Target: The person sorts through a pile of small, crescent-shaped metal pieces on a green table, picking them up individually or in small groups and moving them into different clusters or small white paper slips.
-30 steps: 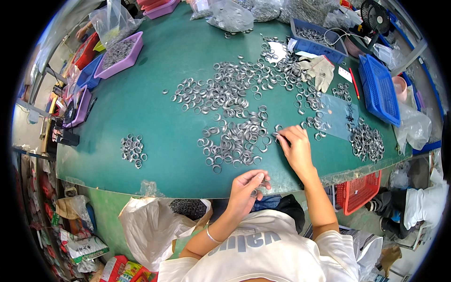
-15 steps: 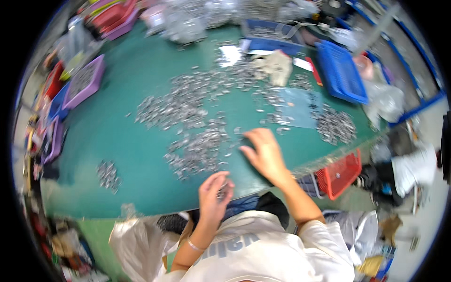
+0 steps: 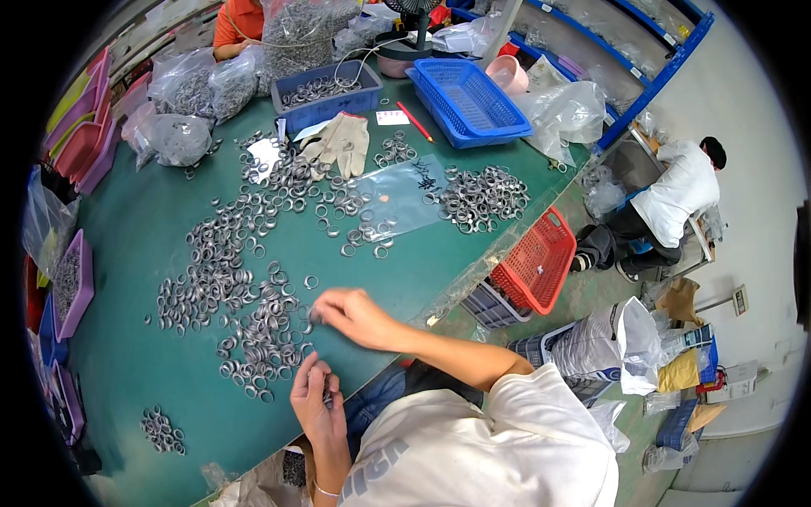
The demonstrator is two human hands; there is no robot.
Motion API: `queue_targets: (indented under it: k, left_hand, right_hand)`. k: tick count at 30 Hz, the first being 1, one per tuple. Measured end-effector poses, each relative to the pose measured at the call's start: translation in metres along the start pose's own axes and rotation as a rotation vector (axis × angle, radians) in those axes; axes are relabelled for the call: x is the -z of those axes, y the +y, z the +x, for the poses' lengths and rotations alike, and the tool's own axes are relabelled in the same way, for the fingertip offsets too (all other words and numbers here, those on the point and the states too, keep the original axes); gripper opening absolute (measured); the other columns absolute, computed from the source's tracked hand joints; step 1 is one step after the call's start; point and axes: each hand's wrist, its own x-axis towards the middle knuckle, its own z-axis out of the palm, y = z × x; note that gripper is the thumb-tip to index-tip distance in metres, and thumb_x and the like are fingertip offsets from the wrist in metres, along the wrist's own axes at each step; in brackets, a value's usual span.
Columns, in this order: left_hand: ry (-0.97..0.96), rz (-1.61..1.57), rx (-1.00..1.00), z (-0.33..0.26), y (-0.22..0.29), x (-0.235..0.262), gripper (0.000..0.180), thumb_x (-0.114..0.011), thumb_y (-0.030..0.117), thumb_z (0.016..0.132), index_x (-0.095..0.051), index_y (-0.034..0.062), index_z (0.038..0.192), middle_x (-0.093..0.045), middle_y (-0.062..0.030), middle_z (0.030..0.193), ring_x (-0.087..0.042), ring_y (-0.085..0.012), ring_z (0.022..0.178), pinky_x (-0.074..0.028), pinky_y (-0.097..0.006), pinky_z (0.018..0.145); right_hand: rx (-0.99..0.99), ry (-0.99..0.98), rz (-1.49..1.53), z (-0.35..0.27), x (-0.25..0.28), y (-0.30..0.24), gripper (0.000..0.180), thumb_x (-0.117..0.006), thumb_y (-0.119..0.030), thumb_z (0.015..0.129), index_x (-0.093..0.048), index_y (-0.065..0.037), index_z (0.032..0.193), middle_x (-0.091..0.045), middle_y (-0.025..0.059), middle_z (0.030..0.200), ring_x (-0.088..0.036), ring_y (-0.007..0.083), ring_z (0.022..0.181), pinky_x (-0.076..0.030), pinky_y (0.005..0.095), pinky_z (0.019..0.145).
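The hands are apart above the near edge of the counter (image 3: 127,253). The left hand (image 3: 319,397) is curled, with what look like a few metal rings (image 3: 274,317) gripped between thumb and fingers. The right hand (image 3: 355,318) reaches to the right side of the near heap, its fingertips blurred, so I cannot tell whether they pinch a ring. The rings spread across the middle of the counter, with a small cluster (image 3: 162,431) near left and a dense pile (image 3: 483,198) to the right, just beside a flat plastic bag (image 3: 397,207).

The step in hand appears to be lifting rings singly from the heap and gathering them in the left hand. It would go best with the right fingertips working inward from the loose edge, where rings lie separate — digging into the middle could bring up several hooked together. A light pinch across the rim should suit such smooth, narrow bands. The left hand does well to hover close by, its curl firm but shallow — too full a handful could spill.
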Motion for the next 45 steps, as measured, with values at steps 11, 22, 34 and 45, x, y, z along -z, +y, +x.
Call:
queue_targets:
  k: [11, 22, 34, 45]
  left_hand:
    - [0.022, 0.038, -0.081, 0.008, 0.006, 0.008, 0.017, -0.055, 0.009, 0.091, -0.058, -0.0015, 0.104, -0.056, -0.004, 0.069, -0.05, -0.0078, 0.053, -0.033, -0.017, 0.037]
    - [-0.089, -0.143, -0.043, -0.003, 0.015, 0.015, 0.019, -0.055, 0.007, 0.087, -0.058, -0.002, 0.104, -0.058, -0.0134, 0.092, -0.057, -0.0188, 0.075, -0.04, -0.019, 0.043]
    - [-0.087, -0.187, 0.196, -0.003, 0.017, 0.006, 0.02, -0.058, 0.023, 0.092, -0.062, 0.0043, 0.098, -0.064, -0.0065, 0.09, -0.063, -0.0129, 0.074, -0.04, -0.018, 0.044]
    - [-0.053, -0.281, 0.287, -0.002, 0.023, 0.018, 0.024, -0.055, 0.018, 0.093, -0.059, 0.0018, 0.111, -0.063, -0.0084, 0.094, -0.062, -0.0142, 0.077, -0.045, -0.02, 0.048]
  right_hand:
    - [0.13, 0.063, -0.296, 0.015, 0.016, -0.017, 0.026, -0.069, -0.014, 0.079, -0.062, -0.003, 0.101, -0.06, 0.0104, 0.091, -0.055, 0.0261, 0.09, -0.044, 0.0355, 0.082]
    - [0.231, -0.031, -0.499, 0.023, -0.01, 0.005, 0.025, -0.059, 0.006, 0.076, -0.059, 0.0, 0.1, -0.056, 0.0145, 0.094, -0.055, 0.033, 0.094, -0.046, 0.0385, 0.078]
    - [-0.245, -0.205, 0.608, -0.023, -0.002, -0.037, 0.011, -0.068, 0.003, 0.078, -0.068, 0.001, 0.089, -0.067, 0.0076, 0.088, -0.056, 0.0112, 0.078, -0.048, 0.0244, 0.07]
    - [0.279, -0.031, -0.411, 0.02, -0.004, -0.03, 0.02, -0.066, -0.001, 0.074, -0.065, -0.003, 0.094, -0.062, 0.0093, 0.095, -0.054, 0.0289, 0.09, -0.043, 0.0368, 0.078]
